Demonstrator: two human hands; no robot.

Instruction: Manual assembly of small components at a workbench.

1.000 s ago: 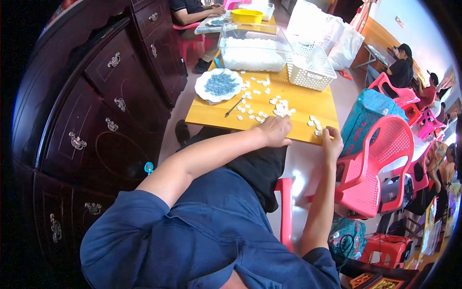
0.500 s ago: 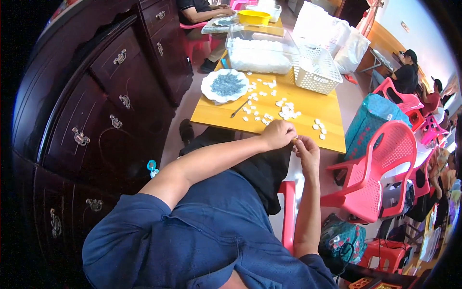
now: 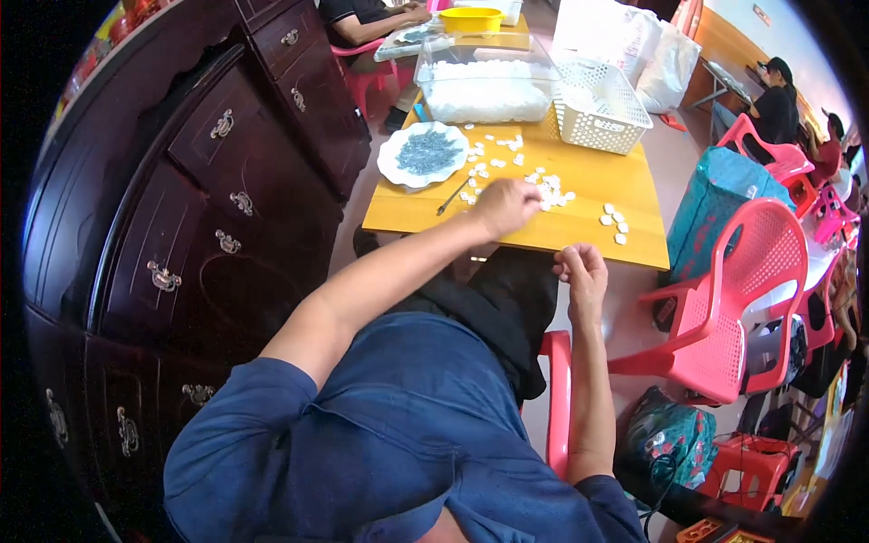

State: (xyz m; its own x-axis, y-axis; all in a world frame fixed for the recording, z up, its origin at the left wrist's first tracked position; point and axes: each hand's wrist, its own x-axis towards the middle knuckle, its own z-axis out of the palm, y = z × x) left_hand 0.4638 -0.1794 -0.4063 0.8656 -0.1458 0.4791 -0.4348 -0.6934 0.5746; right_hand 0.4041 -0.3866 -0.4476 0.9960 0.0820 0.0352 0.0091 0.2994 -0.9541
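Observation:
My left hand [image 3: 510, 210] reaches over the near part of the yellow table, fingers bent together at the edge of a pile of small white pieces [image 3: 554, 192]. Whether a piece is between its fingertips is hidden. Just off the table's front edge, my right hand [image 3: 582, 270] is raised with thumb and fingers curled together; anything inside is too small to make out. Several more white pieces [image 3: 618, 217] lie apart on the right. A thin dark tool [image 3: 452, 197] rests left of my left hand, near a scalloped white plate [image 3: 387, 164] heaped with small dark grey slivers [image 3: 427, 153].
At the table's [image 3: 507, 237] far side stand a clear bin [image 3: 489, 100] of white pieces and a white perforated basket [image 3: 602, 122]. A dark wooden cabinet [image 3: 217, 181] flanks the left. Pink plastic chairs [image 3: 756, 271] and a teal bag [image 3: 715, 204] are on the right. Other people sit farther off.
My hands were together at the table's front edge; they have now parted. The left has moved forward to the white pieces, while the right stays near the edge. The view has shifted slightly.

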